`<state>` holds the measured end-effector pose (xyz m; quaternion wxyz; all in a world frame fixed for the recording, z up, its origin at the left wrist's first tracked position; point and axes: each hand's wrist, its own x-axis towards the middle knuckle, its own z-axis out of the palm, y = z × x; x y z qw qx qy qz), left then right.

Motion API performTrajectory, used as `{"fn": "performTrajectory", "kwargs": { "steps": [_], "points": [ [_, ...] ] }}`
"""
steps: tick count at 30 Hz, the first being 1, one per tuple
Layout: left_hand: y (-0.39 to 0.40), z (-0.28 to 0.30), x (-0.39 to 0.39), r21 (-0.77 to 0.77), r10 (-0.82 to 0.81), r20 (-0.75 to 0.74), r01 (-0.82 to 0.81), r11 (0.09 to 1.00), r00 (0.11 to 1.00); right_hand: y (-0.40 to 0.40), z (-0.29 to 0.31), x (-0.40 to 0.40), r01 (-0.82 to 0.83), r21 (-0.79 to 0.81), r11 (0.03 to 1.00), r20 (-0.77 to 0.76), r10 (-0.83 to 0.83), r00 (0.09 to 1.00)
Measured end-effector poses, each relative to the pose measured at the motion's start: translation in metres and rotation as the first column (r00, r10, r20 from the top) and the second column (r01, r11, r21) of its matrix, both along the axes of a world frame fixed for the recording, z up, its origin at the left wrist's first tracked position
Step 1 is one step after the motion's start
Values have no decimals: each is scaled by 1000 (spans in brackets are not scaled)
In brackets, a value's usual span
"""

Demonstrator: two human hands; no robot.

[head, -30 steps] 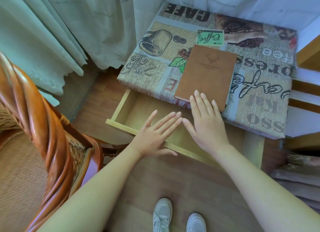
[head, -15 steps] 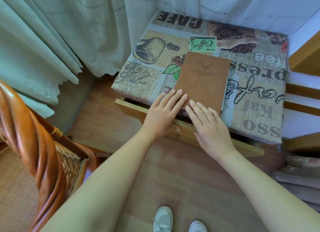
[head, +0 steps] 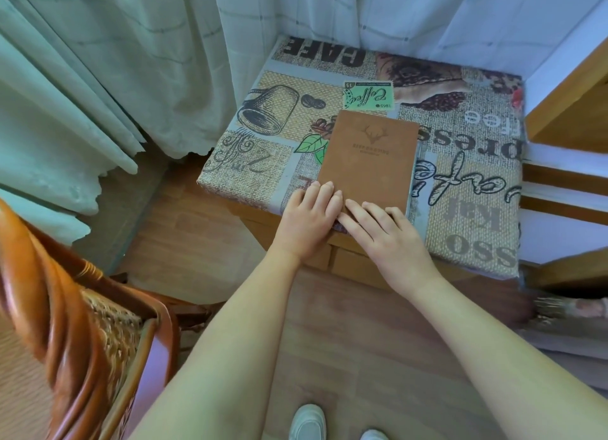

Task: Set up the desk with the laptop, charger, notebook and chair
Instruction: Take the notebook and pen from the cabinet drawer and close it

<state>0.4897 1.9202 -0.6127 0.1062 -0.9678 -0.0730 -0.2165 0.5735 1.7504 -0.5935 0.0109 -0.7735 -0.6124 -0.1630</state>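
A: What is the surface like?

B: A small desk [head: 467, 189] under a printed coffee-themed cloth, with "CAFE" lettering, a mug drawing and a green stamp motif. It stands in a corner, with pale curtains [head: 98, 77] behind it and to the left, and a wood-plank floor [head: 345, 324] below.

A: Where is the notebook?

B: The brown notebook [head: 368, 163], with a stag emblem on its cover, lies flat on the cloth near the desk's front edge, roughly in the middle, tilted slightly.

A: And the hands?

B: Both are flat with straight fingers. The left hand [head: 306, 222] rests over the desk's front edge, its fingertips touching the notebook's near-left corner. The right hand [head: 385, 235] lies just beside it, fingers on the notebook's near edge. Neither one grips anything.

A: What sits below that edge?

B: A wooden drawer front [head: 355, 262], flush under the cloth's overhang.

A: How much room is around?

B: The chair [head: 82, 324], cane with a glossy wooden frame, stands at the lower left, well apart from the desk, with bare floor between them. To the right are wooden slats [head: 566, 189] touching the desk's side, so that side is tight. White shoes [head: 307, 423] show at the bottom, on open floor before the desk.
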Motion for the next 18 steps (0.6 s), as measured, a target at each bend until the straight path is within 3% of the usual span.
{"fn": "performTrajectory", "kwargs": {
  "steps": [7,11,13,16,18],
  "points": [
    [-1,5,4,9,17,-19,-16,1000,1000,-3,5,5,-20,-21,1000,33,21,999],
    [6,24,0,-47,-17,-146,10,999,989,-11,15,14,60,-103,993,-166,-77,983],
    [4,36,-5,-115,-34,-143,17,993,989,-20,20,20,145,-69,987,-252,-158,955],
    [-3,50,-10,-225,46,-202,-92,970,978,-33,33,31,315,-3,949,-402,-290,869],
    [-6,60,-6,-396,94,-326,-226,890,941,-36,44,42,470,18,883,-600,-367,711]
  ]
}}
